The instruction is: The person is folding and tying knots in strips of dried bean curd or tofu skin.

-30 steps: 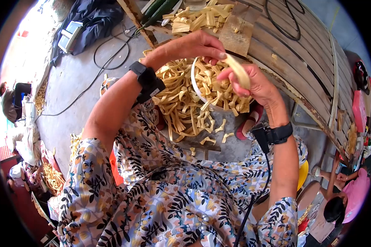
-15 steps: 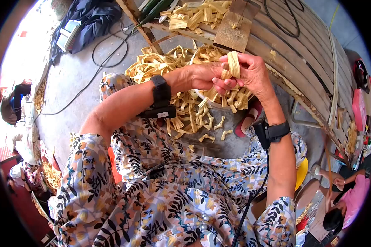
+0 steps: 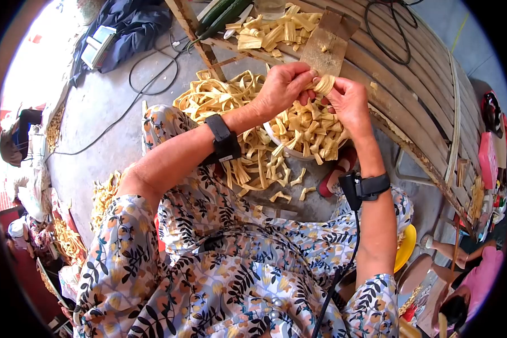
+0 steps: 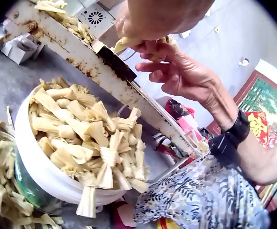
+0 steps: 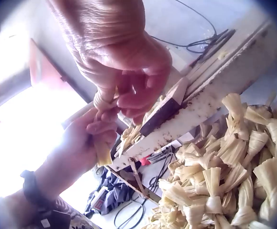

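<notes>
A pale yellow flat strip, like tofu skin (image 3: 324, 85), is looped between the two hands above a bucket. My left hand (image 3: 287, 87) pinches one part of it between thumb and fingers. From the other side, my right hand (image 3: 349, 104) pinches the loop with its fingertips. In the right wrist view a loose end of the strip (image 5: 103, 151) hangs below the left hand. Below the hands, the white-rimmed bucket (image 4: 21, 131) is heaped with knotted strips (image 4: 81, 126). Long untied strips (image 3: 208, 96) lie in a tangled pile left of the bucket.
A slatted wooden bench (image 3: 400, 84) with a rusty edge stands just beyond the hands. On it are a small wooden board (image 3: 325, 48), short strip pieces (image 3: 276, 31) and a black cable (image 3: 397, 34). Several knots (image 3: 280, 196) lie on the floor. Another person (image 3: 481, 281) sits at right.
The hands came together from apart, and the strip went from a stretched curve to a wide loop round the right fingers. Now the loop is smaller, pinched at the fingertips, slightly farther from the body.
</notes>
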### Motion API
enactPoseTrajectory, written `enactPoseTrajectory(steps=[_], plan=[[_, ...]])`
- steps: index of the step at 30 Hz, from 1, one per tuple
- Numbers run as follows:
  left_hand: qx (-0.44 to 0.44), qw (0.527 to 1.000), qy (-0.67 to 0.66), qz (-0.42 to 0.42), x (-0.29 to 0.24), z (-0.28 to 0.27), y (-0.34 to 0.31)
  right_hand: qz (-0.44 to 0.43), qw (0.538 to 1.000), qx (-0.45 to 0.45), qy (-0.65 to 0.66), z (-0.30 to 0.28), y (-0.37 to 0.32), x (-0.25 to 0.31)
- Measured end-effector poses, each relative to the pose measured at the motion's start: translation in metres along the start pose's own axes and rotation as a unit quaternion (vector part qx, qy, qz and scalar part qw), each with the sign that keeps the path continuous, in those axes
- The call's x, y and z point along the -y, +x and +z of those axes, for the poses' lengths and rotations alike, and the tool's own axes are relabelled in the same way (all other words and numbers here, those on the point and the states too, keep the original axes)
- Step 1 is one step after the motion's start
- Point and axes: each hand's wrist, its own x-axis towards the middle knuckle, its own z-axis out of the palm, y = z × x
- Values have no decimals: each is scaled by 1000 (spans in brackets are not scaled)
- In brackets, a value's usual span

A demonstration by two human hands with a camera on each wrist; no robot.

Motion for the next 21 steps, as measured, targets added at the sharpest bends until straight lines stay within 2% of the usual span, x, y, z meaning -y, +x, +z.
enactPoseTrajectory(steps=[2,3,6,7,8,10,11,14,16,18,19,21], plan=[[23,997,61,36,4,-3,0,83,992,83,56,-3,-1,2],[28,996,74,41,1,-3,-1,98,992,74,31,-1,-2,0],[50,988,144,18,-8,0,-7,96,985,84,116,4,-5,-5],[46,982,183,8,-4,1,-7,74,991,82,71,2,-1,-17],[41,971,232,31,1,2,-6,-12,999,37,0,6,0,-25],[32,942,327,75,14,3,-3,-180,972,-54,-140,15,-1,-29],[34,945,317,78,20,1,-1,-136,979,-58,-141,19,-6,-30],[51,969,240,5,11,-2,-2,-207,959,-86,-176,23,-9,-19],[19,995,70,-71,6,0,-2,-195,974,-84,-78,20,-7,-17],[1,986,-84,-145,9,0,3,-183,979,-84,31,11,-5,-7],[3,978,-165,-128,10,2,3,-157,977,-88,114,6,-1,-7],[40,963,-227,-142,4,-1,2,-85,958,-106,254,-6,6,-4]])
